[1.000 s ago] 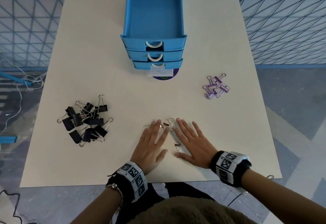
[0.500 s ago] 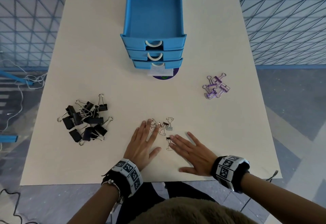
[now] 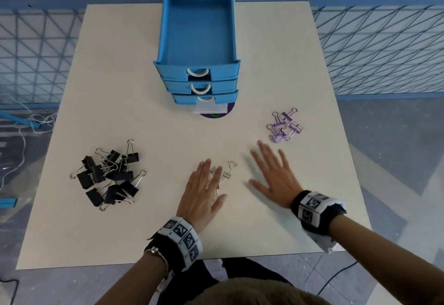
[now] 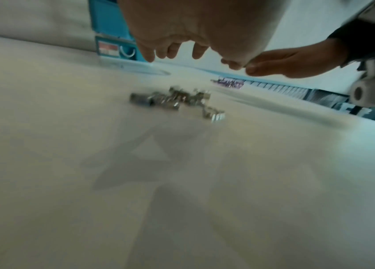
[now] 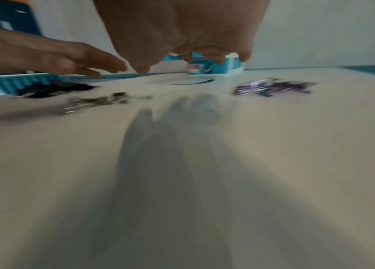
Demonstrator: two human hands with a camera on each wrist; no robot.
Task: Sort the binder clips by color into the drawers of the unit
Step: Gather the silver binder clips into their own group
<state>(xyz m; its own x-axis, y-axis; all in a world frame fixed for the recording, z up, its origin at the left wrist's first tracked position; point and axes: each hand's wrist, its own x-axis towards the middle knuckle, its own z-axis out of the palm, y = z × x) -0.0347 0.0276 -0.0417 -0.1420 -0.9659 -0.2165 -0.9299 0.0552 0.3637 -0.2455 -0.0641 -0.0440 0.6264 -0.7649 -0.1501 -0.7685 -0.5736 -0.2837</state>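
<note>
Currently I see three colour piles, pre-grouped for drawers | left hand [image 3: 200,193] flat, fingers straight over small silver metal binder clips [image 3: 227,172], gripping nothing | right hand [image 3: 272,175] splayed, empty, nearing purple metal binder clips [image 3: 284,128] | black binder clips [image 3: 109,176] left | blue plastic drawer unit [image 3: 197,40] top drawer open, likely for dropping.

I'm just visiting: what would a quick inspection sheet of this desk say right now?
Surface: pale table, flat.
Job's things: black clips, silver clips and purple clips in three separate piles; drawer unit, top drawer pulled out, showing no clips.
Clutter: purple disc under the unit.
Grippers: left hand flat above silver clips; right hand spread, holding nothing.
Cables: white cord on the floor, left.
Surroundings: blue mesh fencing.
</note>
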